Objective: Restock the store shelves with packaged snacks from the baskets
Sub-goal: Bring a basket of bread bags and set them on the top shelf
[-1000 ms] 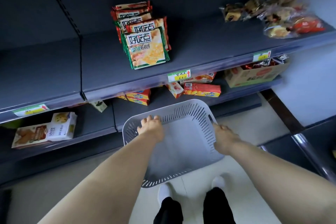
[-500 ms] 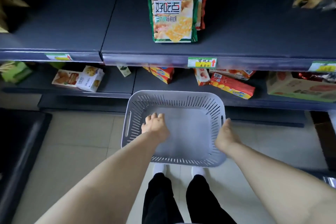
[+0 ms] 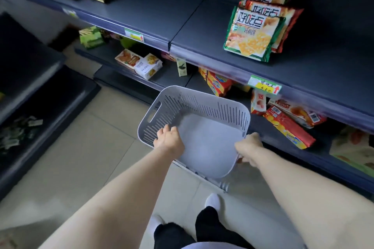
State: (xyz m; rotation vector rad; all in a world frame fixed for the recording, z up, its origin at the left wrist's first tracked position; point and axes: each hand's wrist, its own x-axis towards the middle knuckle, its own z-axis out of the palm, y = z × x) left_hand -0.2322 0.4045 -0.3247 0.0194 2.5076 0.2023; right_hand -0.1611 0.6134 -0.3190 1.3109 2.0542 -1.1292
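Head view: empty grey basket [image 3: 194, 105] at centre frame, gripped at near rim by left hand [image 3: 169, 139], at right edge by right hand [image 3: 250, 143]. Close beside red packets [image 3: 287, 129] on low shelf [image 3: 315, 157], right of frame; likely to knock them off if swung nearer

This is a shop. Long dark shelves [image 3: 141, 12] run along the far side, with little price tags [image 3: 264, 85] stuck on their front edges. Bags of crackers [image 3: 253, 36] and boxes of cookies [image 3: 149, 64] sit on them, above a pale tiled floor [image 3: 91, 147].
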